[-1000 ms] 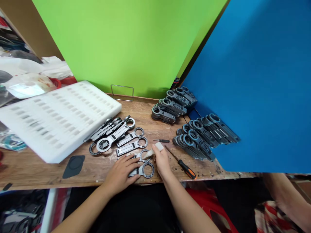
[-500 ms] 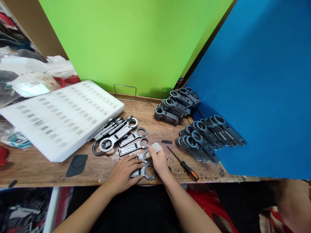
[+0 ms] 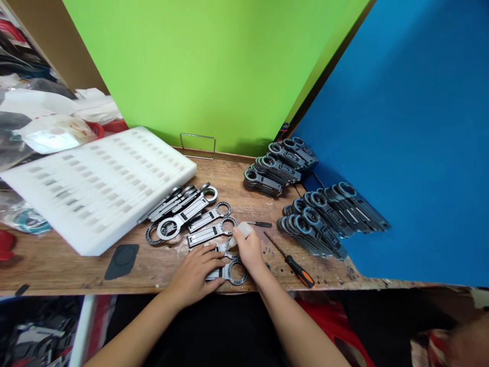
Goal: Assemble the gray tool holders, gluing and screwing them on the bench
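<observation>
Two hands at work. Left hand [image 3: 195,272] lies palm down, fingers slightly apart, across the nearest ringed piece [image 3: 226,271] and the second ringed piece [image 3: 220,248], seemingly steadying both on the table [image 3: 233,176]. Right hand [image 3: 249,250] has its fingers clamped on a white bottle [image 3: 244,229], tip slanting down-left at the second piece's ring — contact, can't tell.

To do this well, I'd say: press the plates flat, left fingers clear of the tip; hold the bottle low and slanted; if it is a squeeze bottle, as it seems, squeeze lightly and evenly and follow the ring slowly; right wrist off the nearest ring.

Counts: ringed pieces laid out flat, four — two under the hand, then the third ringed piece [image 3: 204,235] and fourth ringed piece [image 3: 201,220] just beyond. Heaped pieces [image 3: 186,210] beside the white tray [image 3: 90,245]: several, too overlapped to count. Dark stacked pieces: two groups, rear group [image 3: 280,168] and front group [image 3: 317,211], no exact number. Screwdrivers: two, small screwdriver [image 3: 263,224] and orange-and-black screwdriver [image 3: 298,268]. One bottle, one tray, one wire stand [image 3: 198,135], one dark flat patch [image 3: 121,261].
</observation>
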The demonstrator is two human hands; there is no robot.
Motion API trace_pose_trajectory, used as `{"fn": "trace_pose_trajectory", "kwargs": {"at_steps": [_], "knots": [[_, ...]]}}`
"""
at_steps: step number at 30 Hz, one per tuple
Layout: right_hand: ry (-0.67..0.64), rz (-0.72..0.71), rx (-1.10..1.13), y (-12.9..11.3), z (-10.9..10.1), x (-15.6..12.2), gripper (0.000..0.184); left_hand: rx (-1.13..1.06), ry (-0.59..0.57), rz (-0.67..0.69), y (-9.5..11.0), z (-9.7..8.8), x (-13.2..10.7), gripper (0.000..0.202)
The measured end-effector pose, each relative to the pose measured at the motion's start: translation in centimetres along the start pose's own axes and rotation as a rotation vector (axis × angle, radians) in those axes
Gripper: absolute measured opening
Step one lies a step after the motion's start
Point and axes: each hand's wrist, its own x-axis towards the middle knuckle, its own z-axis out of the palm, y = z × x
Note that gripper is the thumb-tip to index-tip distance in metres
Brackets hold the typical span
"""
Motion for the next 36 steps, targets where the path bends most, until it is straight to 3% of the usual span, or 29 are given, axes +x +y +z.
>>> {"fn": "trace_pose_trajectory", "kwargs": {"at_steps": [22, 36], "knots": [[0.101, 0.056, 0.174, 1.4, -0.2, 2.4, 0.028, 0.009, -0.011, -0.010, 0.1, 0.0, 0.0, 0.028], [0.199, 0.004, 0.106, 1.5, -2.1, 0.7, 0.031, 0.009, -0.003, -0.014, 0.0, 0.2, 0.0, 0.029]]}}
